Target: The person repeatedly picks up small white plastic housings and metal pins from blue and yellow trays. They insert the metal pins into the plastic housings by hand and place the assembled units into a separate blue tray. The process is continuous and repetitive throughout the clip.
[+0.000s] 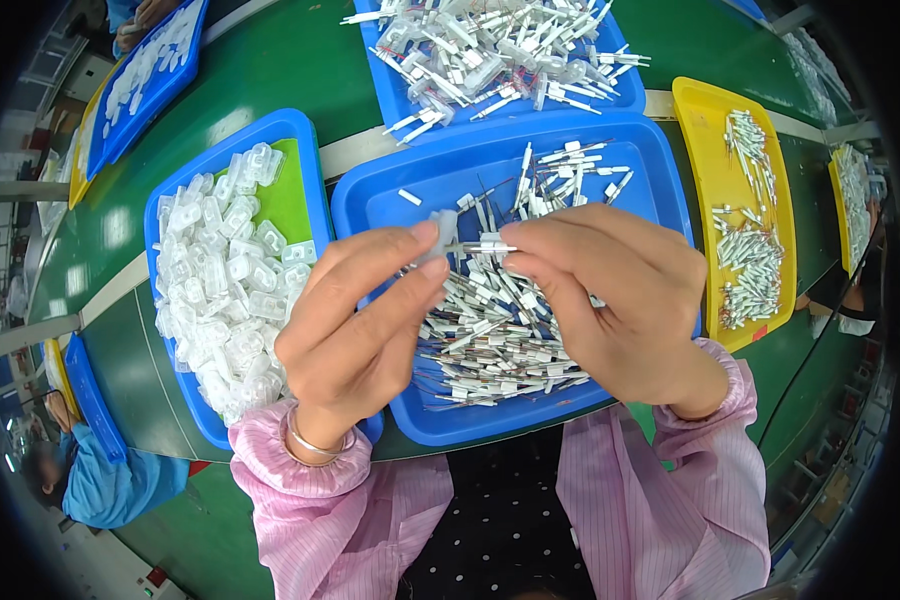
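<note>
Between thumb and fingers, my left hand (365,320) pinches a small translucent plastic housing (440,232). My right hand (620,290) pinches a thin white wired part (485,246), whose narrow end points left and meets the housing; I cannot tell how far inside it reaches. Both hands are raised over a blue tray (370,190) strewn with many white parts with thin leads (500,350). To the left, another blue tray (310,150) with a green bottom holds a heap of clear housings (225,280).
A further blue tray (375,85) behind is piled with joined clear and white pieces. On the right stands a yellow tray (705,130) of small wired parts. Other people in blue sleeves (135,475) sit along the green table (260,75). A dark cable (820,335) hangs at right.
</note>
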